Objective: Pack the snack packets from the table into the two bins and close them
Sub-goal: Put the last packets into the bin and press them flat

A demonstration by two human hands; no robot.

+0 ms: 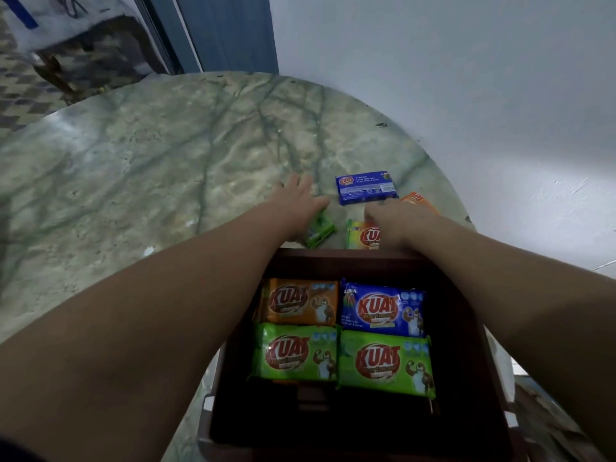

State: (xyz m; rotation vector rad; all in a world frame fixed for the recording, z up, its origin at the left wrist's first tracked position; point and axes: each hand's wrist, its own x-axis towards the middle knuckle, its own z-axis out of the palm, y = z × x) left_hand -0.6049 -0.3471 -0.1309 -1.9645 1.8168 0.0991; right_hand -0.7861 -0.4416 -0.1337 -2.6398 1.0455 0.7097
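A dark brown bin (466,328) stands open right in front of me, with one orange, one blue and two green snack packets lying flat inside. Beyond it on the marble table (150,161) lie loose packets. My left hand (300,196) reaches past the bin with straight fingers, its palm on the top edge of a small green packet (318,231). My right hand (395,221) covers the right part of a yellow-and-red packet (361,235); its fingers bend down, and the grip is hidden. A blue packet (366,188) lies face down between the hands. An orange packet (416,199) peeks out behind my right hand.
The round table meets a white wall (466,78) at the back right. A blue door frame (226,31) and patterned floor lie at the back left. Only one bin is in view; its lid cannot be made out.
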